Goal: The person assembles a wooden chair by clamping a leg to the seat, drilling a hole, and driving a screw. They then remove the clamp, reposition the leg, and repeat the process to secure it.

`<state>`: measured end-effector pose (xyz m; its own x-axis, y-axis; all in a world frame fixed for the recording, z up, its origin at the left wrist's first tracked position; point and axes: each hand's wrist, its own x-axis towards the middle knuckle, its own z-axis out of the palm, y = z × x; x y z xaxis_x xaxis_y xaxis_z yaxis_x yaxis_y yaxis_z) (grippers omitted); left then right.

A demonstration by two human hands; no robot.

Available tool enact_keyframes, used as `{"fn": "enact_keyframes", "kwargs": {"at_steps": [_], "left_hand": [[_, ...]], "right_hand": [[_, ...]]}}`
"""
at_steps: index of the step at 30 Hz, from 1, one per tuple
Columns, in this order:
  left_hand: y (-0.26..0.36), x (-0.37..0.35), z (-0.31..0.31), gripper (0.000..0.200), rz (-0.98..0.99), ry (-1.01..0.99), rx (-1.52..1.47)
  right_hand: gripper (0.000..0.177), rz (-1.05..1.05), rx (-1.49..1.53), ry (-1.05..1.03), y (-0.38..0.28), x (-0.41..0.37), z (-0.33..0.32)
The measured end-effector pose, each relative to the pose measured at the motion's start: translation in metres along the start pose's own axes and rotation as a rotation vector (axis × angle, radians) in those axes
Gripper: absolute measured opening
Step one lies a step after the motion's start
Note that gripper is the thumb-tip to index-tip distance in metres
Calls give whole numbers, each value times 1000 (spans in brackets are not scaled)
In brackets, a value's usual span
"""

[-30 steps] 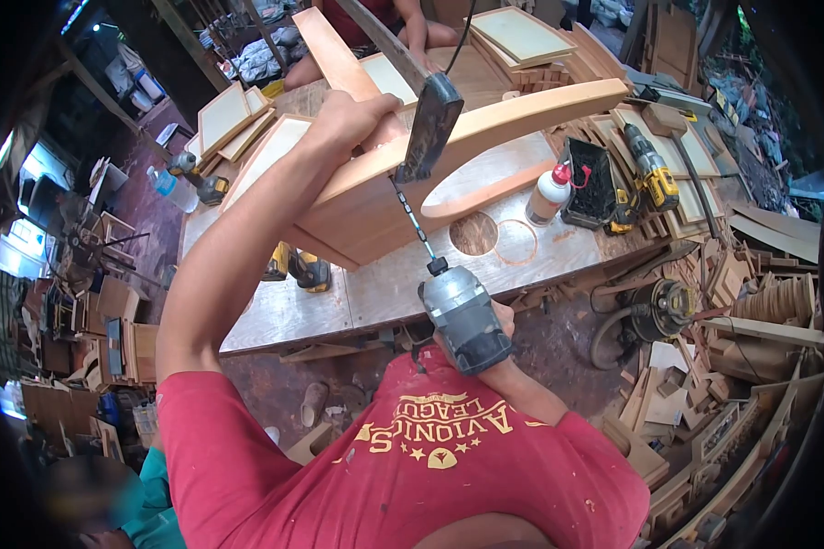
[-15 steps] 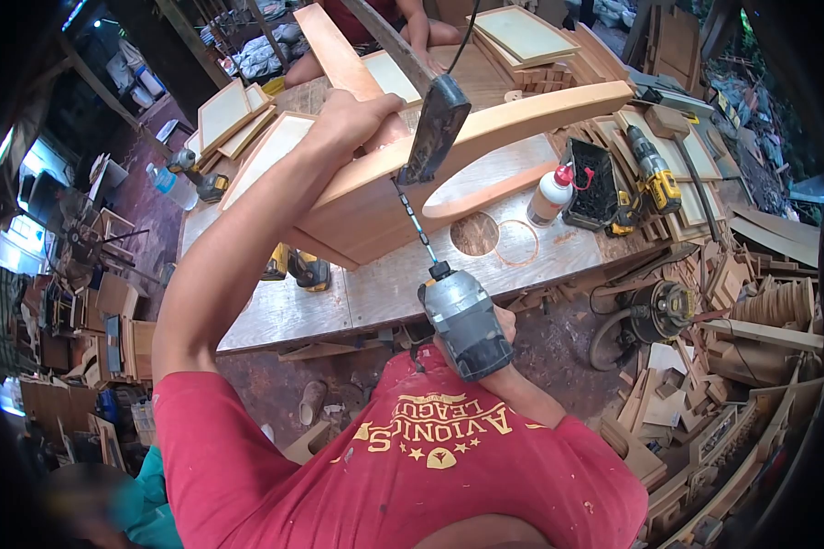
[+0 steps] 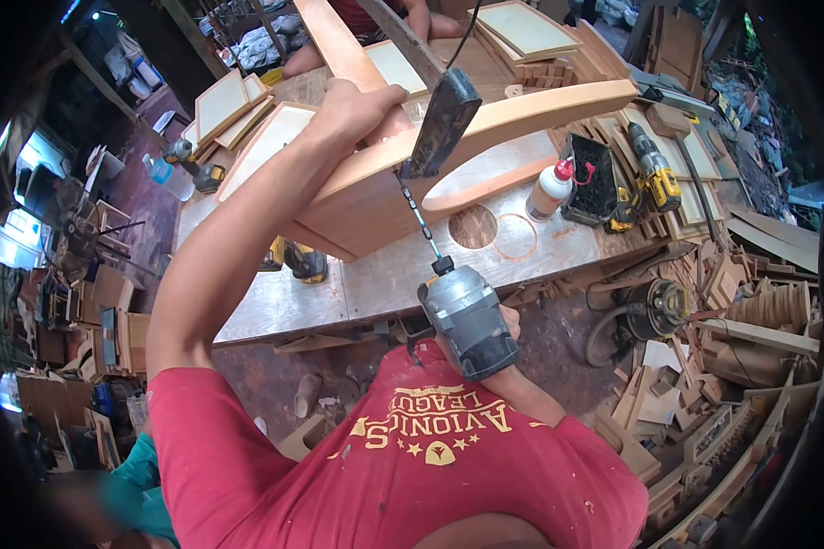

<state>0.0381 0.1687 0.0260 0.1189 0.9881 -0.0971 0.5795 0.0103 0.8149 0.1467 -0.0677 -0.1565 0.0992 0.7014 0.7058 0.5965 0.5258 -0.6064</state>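
Left hand point(image 3: 362, 108) closed over a pale wooden slat point(image 3: 334, 41), just beside a curved wooden rail point(image 3: 540, 110); right hand point(image 3: 509, 325) wrapped round the grip of a grey and black power driver point(image 3: 471, 320), most of its fingers hidden behind the tool's body. A long thin bit point(image 3: 418, 217) runs from the driver up to the near edge of the rail, close to a dark block point(image 3: 444, 123) at the end of a long bar point(image 3: 401, 41); whether the tip has entered the wood cannot be told. The rail, with a broad board point(image 3: 366, 220) below it, stands over a silvery worktop point(image 3: 375, 285).

Compared with a second ago, little differs: the rail's right end, the dark block and the driver all sit slightly further right, while both hands keep the same hold.

Gold lettering on the wearer's red shirt point(image 3: 275, 476) reads "AVIONICS LEAGUE", upside down in this view, with a row of stars and an emblem; a smaller line is too small to read. The label on the red-capped bottle point(image 3: 547, 197) is unreadable. Beside it are a black tray point(image 3: 588, 188) and a yellow-and-black drill point(image 3: 655, 174), its markings illegible.
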Motion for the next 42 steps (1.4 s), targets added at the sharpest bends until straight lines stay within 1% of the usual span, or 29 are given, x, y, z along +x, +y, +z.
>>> {"fn": "enact_keyframes", "kwargs": {"at_steps": [1,3,5,8,10,11,13,15,18,21,23,25,28,32,34,37,40,41,42], "left_hand": [[-3,4,-1,52,6,-17,20],[-37,40,-9,54,92,-106,57],[-27,30,-7,52,48,-58,36],[1,4,-1,50,-15,16,3],[-4,1,-3,49,56,-6,-61],[-17,5,-7,49,153,-50,-115],[-32,14,-6,48,218,-83,-154],[-36,30,-4,48,163,-62,-123],[-35,35,-9,49,125,-106,-63],[-39,33,-2,50,113,-16,-122],[-35,22,0,51,303,-24,-190],[-31,13,1,51,384,-18,-198],[-27,7,-4,51,328,-24,-139],[-19,1,-15,52,207,-137,-111],[-17,1,-15,53,159,-141,-83],[-16,-1,-15,57,125,-115,-56],[-10,-7,-16,64,191,-149,-85],[-11,-7,-12,67,249,-121,-75],[-15,-1,-9,71,265,-74,-63]], "right_hand": [[19,13,5,-5,-1,0,-1],[20,44,10,-17,-3,0,-4],[24,48,21,-46,-3,-1,-5],[35,-24,11,-76,1,-2,-5],[36,-70,-24,-64,4,-2,-3],[36,-74,-32,-64,4,-1,-3],[36,-33,-19,-81,4,-2,-3],[35,-50,-21,-73,7,-4,0],[34,-49,-4,-65,9,-4,1],[35,-29,-9,-91,9,1,0],[36,-29,-30,-111,10,3,0],[36,-38,-53,-128,13,5,3],[36,-36,-49,-139,17,14,5],[37,-44,10,-111,17,22,7],[38,-56,50,-128,23,18,11],[41,-12,176,-50,21,20,14],[46,-5,120,-93,24,23,9],[49,4,109,-90,24,21,9],[51,7,101,-87,24,21,9]]}}
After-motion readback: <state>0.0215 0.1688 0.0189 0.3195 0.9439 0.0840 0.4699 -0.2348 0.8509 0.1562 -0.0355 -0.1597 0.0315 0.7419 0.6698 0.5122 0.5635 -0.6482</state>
